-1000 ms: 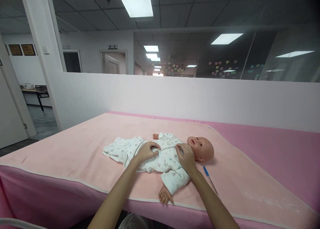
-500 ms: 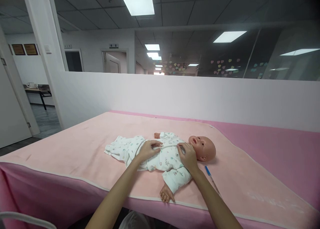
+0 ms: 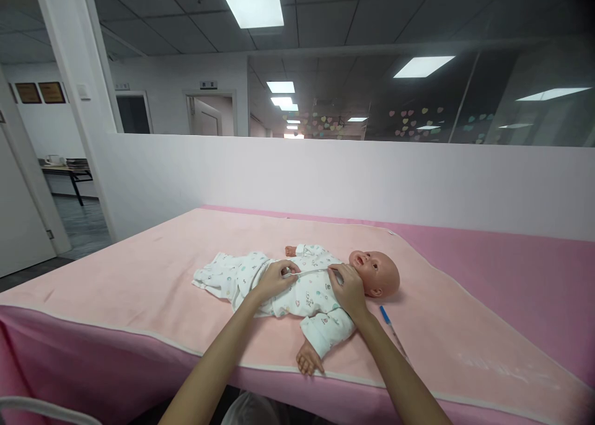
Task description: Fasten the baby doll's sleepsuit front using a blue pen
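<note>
A baby doll (image 3: 374,273) lies on its back with its head to the right, dressed in a white patterned shirt (image 3: 304,298) and white bottoms (image 3: 227,275). Across its chest runs a thin white strip (image 3: 312,271), whose exact kind I cannot make out. My left hand (image 3: 275,279) pinches the strip's left end at the doll's belly. Close to the doll's chin, my right hand (image 3: 346,285) has its fingers closed on the other end. The strip is stretched nearly straight between both hands, just over the shirt. The doll's near arm (image 3: 325,335) points toward me.
A slim stick with a blue end (image 3: 385,316) lies right of my right forearm. Beneath the doll is a peach mat (image 3: 153,270) over a pink cloth (image 3: 525,270). A low white wall (image 3: 325,177) with glass above stands behind the table. A grey curved tube (image 3: 46,406) shows at lower left.
The view has shifted slightly. The white strip looks a little straighter between my hands, which keep nearly the same place over the doll.
</note>
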`<state>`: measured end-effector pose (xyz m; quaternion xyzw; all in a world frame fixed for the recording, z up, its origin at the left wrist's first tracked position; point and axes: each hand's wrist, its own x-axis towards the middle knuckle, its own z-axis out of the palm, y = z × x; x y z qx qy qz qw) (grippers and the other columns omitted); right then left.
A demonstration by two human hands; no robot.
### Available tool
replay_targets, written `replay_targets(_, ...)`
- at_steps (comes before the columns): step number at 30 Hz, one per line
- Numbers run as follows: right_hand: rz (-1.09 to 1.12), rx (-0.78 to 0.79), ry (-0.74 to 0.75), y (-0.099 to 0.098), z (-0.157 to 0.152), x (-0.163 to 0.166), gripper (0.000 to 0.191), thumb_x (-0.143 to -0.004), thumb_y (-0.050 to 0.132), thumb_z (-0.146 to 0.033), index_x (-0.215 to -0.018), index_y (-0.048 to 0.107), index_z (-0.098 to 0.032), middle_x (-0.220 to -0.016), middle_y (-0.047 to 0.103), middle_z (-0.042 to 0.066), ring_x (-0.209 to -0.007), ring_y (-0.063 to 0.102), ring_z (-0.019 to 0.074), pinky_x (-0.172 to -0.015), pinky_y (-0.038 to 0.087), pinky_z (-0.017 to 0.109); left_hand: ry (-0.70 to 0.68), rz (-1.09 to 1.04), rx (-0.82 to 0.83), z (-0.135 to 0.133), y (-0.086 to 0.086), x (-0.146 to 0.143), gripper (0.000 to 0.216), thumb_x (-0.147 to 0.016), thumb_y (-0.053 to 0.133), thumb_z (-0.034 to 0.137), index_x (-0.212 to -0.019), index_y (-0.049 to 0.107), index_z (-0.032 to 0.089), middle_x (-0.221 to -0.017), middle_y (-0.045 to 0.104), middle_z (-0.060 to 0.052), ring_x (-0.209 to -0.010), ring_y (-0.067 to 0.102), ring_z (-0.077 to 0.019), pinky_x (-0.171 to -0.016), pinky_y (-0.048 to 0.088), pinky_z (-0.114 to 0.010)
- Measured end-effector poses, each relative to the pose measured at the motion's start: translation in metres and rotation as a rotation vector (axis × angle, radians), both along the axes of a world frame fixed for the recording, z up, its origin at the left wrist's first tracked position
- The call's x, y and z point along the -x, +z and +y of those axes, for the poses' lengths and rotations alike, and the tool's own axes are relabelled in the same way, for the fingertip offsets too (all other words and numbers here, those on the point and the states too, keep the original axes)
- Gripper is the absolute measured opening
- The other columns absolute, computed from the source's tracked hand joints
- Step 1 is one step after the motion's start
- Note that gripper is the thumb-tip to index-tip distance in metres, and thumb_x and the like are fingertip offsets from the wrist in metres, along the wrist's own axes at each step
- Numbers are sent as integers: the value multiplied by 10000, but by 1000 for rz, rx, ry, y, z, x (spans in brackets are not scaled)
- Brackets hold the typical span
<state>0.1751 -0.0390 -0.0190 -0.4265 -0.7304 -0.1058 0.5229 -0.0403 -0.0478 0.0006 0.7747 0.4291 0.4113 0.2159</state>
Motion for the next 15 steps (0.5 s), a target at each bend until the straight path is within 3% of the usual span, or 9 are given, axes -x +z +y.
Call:
replay_targets(11,-1,-4,-1,-1,1,0,164,-804,442,-264,-747,577,-191,-732,618,42,-722,545,171,-677,415,299,-85,-60,-15,3,-2,1,174,-683,546,234,-790,676,188,-853,652,-35,-806,576,-159,-743,432,-246)
replay_targets(15,3,-4,-6,-1,1,0,168,-805,440,-266,-741,575,-188,-726,615,42,-715,542,170,-680,413,300,-13,-25,14,3,-2,1,220,-690,552,303,-838,675,195,-848,667,-28,-765,582,-164,-687,430,-240)
